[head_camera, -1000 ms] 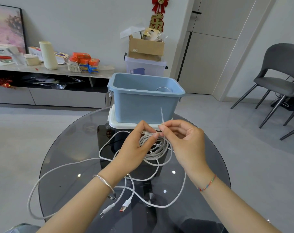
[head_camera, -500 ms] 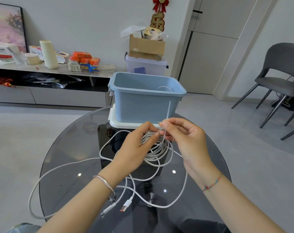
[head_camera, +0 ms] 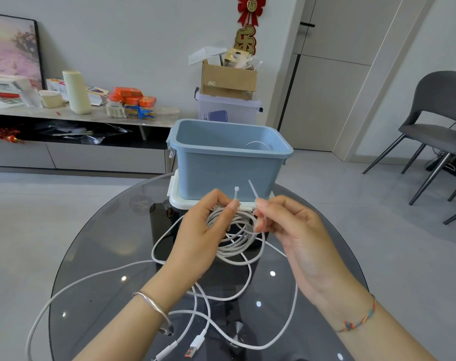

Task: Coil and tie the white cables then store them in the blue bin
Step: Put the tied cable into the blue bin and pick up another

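Observation:
A coiled white cable [head_camera: 237, 235] hangs above the round glass table between my hands. My left hand [head_camera: 201, 230] grips the coil and pinches the head end of a thin white zip tie [head_camera: 236, 195]. My right hand [head_camera: 292, 230] pinches the tie's tail end, which sticks up beside the coil. The tie loops around the coil. Loose white cables [head_camera: 133, 269] with USB plugs [head_camera: 194, 346] sprawl over the table below. The blue bin [head_camera: 227, 165] stands just behind my hands on a white lid, with a white cable loop inside it.
The dark glass table [head_camera: 104, 243] has its edge near on both sides. A grey chair [head_camera: 435, 131] stands at the right. A low shelf [head_camera: 78, 118] with boxes and packets runs along the left wall. A cardboard box [head_camera: 228, 78] sits on a clear tub behind the bin.
The zip tie's two ends have come apart: one now stands up in my left fingers, the other in my right. My right hand has shifted slightly right.

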The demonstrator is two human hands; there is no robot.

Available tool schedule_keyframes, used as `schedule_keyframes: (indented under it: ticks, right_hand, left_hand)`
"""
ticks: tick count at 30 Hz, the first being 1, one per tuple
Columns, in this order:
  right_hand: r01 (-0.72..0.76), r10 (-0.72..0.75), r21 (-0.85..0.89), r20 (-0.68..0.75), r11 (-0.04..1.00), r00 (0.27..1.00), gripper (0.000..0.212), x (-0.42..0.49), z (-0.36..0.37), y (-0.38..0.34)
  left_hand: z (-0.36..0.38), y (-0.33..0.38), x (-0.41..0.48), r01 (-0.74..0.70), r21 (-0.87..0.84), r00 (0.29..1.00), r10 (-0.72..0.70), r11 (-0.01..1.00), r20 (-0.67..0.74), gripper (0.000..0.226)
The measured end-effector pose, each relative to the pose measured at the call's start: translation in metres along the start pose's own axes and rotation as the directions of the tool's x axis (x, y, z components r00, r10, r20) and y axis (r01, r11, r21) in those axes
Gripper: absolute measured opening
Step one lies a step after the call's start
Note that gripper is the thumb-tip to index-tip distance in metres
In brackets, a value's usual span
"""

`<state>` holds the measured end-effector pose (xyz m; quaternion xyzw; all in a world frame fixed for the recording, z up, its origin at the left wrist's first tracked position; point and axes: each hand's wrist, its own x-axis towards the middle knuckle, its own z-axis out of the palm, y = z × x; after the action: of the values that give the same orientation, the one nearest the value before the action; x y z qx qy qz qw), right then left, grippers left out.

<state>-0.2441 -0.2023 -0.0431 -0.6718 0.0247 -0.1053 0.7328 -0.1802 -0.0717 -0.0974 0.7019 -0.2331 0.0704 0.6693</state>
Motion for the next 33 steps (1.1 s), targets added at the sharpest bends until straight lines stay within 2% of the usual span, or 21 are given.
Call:
schedule_keyframes:
  ticks: [6, 8, 33]
  right_hand:
    - [0.013, -0.012, -0.022, 0.025, 1.0, 1.0, 0.018, -0.0026, 0.004, -0.0021]
    - [0.026, -0.025, -0.02, 0.014, 0.999, 1.0, 0.023, -0.0025, 0.005, -0.0015]
    - [-0.014, 0.014, 0.001, -0.001, 1.0, 1.0, 0.021, -0.0006, 0.0043, 0.0017]
  left_hand:
    - [0.0063, 0.0035, -0.0031, -0.071, 0.068, 0.997, 0.072, 0.995, -0.01, 0.021]
    - [0.0072, 0.0043, -0.0039, -0.082, 0.074, 0.996, 0.084, 0.994, -0.018, 0.02]
    - [0.0089, 0.0055, -0.0079, -0.073, 0.118, 0.997, 0.076, 0.99, -0.022, 0.02]
